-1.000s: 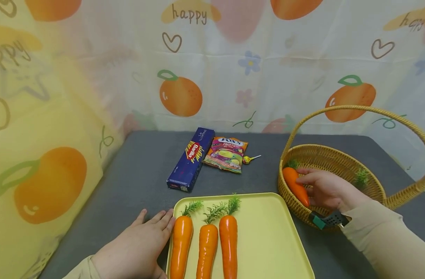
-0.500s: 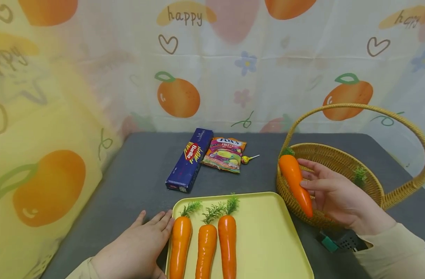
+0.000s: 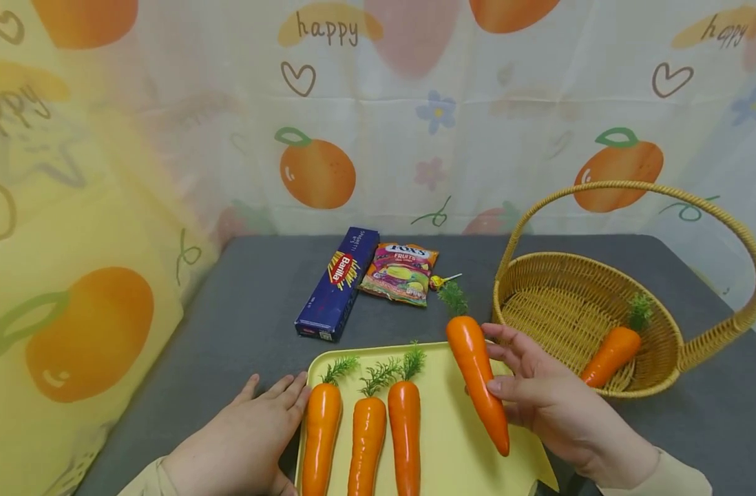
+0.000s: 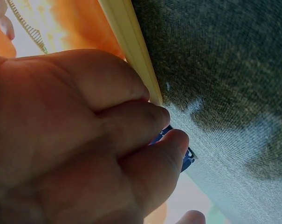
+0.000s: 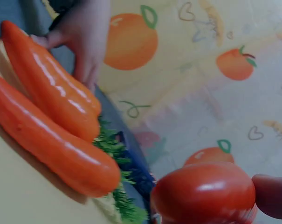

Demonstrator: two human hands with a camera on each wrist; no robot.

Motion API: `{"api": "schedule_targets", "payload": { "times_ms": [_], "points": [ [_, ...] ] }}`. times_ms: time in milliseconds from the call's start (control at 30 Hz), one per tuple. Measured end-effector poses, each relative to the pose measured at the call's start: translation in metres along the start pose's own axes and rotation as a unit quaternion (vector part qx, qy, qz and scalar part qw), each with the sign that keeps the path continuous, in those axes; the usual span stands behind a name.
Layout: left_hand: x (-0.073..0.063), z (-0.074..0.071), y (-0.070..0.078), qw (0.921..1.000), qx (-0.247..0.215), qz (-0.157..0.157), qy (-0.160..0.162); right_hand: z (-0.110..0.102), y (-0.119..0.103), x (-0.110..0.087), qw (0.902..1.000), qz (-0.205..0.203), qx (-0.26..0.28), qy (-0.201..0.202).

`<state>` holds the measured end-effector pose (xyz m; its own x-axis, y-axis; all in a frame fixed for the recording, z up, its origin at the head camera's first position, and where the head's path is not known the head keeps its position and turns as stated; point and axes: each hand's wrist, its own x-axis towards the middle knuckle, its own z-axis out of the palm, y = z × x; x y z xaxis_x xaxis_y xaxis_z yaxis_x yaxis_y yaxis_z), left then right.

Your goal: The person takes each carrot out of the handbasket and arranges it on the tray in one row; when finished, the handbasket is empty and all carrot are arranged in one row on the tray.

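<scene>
My right hand holds an orange carrot with a green leafy top, pinched between thumb and fingers, tilted above the right part of a yellow tray. In the right wrist view the carrot's thick end shows close up beside a fingertip. Left on the tray, a carrot, a second carrot and a third carrot lie side by side, tops away from me. My left hand rests with extended fingers against the tray's left edge. One more carrot lies inside the wicker basket.
Behind the tray lie a blue spaghetti box, a bag of fruit candy and a lollipop. The basket's tall handle arches over the right side. A printed curtain hangs behind the grey table.
My right hand has lifted the carrot out of the basket and carried it left over the tray. The carrot remaining in the basket is now more visible. My left hand has stayed in place.
</scene>
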<state>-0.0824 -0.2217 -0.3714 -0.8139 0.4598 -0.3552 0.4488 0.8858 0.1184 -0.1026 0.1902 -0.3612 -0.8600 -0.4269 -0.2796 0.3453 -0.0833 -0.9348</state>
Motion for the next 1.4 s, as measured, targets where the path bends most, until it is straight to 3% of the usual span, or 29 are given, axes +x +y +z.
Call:
{"api": "schedule_targets", "payload": {
  "times_ms": [267,533,900,1033,1167,1400],
  "points": [
    [-0.001,-0.001,0.001,1.0,-0.001,0.0,0.003,0.019,0.023,0.005,0.9993,0.035,-0.01,0.013],
    [0.001,-0.004,0.001,0.9998,-0.004,-0.012,-0.017,0.033,0.038,0.007,0.9968,0.045,-0.062,0.025],
    [0.002,-0.006,0.002,0.9994,-0.011,-0.016,-0.029,0.042,0.041,0.0,0.9922,0.051,-0.105,0.043],
    [0.003,-0.006,0.003,0.999,-0.015,-0.022,-0.035,0.034,0.028,-0.007,0.9914,0.042,-0.114,0.049],
    [0.003,-0.004,0.002,0.999,-0.012,-0.025,-0.036,0.016,0.0,-0.017,0.9916,0.01,-0.115,0.059],
    [0.005,-0.002,0.0,0.9987,-0.02,-0.025,-0.041,-0.04,-0.044,-0.041,0.9834,-0.114,-0.106,0.094]
  ]
}}
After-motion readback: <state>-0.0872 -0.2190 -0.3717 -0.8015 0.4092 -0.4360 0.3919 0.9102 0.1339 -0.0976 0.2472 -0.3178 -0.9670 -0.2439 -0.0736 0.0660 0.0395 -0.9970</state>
